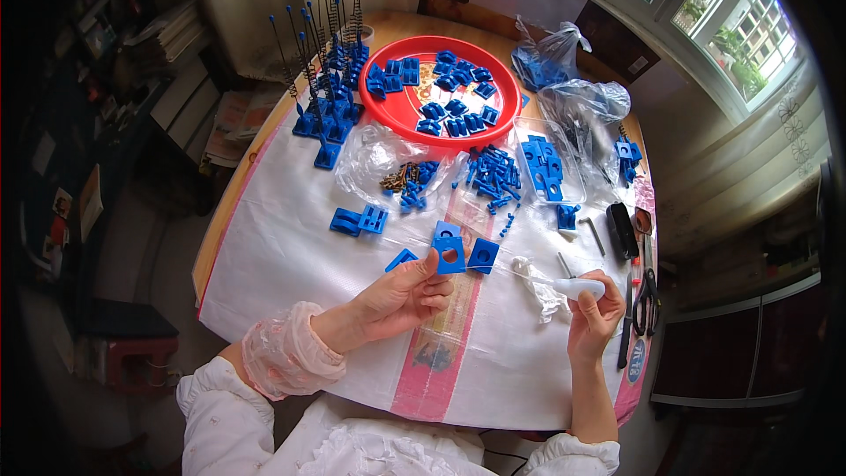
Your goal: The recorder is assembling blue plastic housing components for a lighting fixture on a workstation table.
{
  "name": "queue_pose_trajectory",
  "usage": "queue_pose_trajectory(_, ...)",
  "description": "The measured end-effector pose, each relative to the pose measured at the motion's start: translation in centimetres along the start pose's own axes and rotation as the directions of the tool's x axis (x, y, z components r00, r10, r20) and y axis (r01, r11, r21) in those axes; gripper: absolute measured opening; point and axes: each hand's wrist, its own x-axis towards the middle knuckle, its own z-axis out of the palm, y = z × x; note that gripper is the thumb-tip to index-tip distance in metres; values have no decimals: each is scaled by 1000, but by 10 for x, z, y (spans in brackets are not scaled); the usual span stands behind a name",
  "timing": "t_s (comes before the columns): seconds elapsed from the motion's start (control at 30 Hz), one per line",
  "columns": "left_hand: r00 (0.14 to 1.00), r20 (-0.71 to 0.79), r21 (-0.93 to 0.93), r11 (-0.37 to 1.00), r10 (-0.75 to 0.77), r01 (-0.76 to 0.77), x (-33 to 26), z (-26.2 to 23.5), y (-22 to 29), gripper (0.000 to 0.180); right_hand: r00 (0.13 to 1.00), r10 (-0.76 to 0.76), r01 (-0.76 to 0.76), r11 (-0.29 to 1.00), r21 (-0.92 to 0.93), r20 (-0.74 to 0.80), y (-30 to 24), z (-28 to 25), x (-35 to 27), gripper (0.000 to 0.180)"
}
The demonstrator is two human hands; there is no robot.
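Observation:
My left hand (392, 301) pinches a flat blue plastic piece (450, 260) with a round hole, held up above the table. My right hand (594, 322) grips a small whitish squeeze bottle (577, 287). From the bottle a thin pale nozzle or thread runs left toward the held piece; whether it touches, I cannot tell. Just right of the held piece lies a blue square part (483, 256) with a round recess. Another blue part (402, 259) is partly behind my left hand. A crumpled white tissue (538, 289) lies left of the bottle.
A red round tray (371, 102) carries several blue parts. Nearby are a pile of small blue pins (495, 174), a plastic bag (359, 159) with brass-coloured screws, and a clear box (573, 178). Black springs on blue bases (328, 119) stand back left. Scissors (648, 300) lie at the right.

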Motion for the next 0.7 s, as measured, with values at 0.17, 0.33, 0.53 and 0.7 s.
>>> queue_pose_trajectory(0.17, 1000, 10, -8, 1000, -2, 2, 1, -2, -1, 27, 1000, -3, 3, 1000, 13, 3, 0, 1, 0, 20)
queue_pose_trajectory(0.33, 1000, 6, -14, 1000, -7, 7, 1, -3, 0, 27, 1000, -4, 4, 1000, 16, 16, 0, 0, 0, 19)
queue_pose_trajectory(0.53, 1000, 1, -5, 1000, 2, -2, 1, -2, 0, 29, 1000, -15, 15, 1000, 17, 12, 1, 0, 1, 19)
queue_pose_trajectory(0.7, 1000, -5, 0, 1000, 0, 0, -1, 4, 1, 28, 1000, -13, 13, 1000, 6, 18, 1, 0, 1, 20)
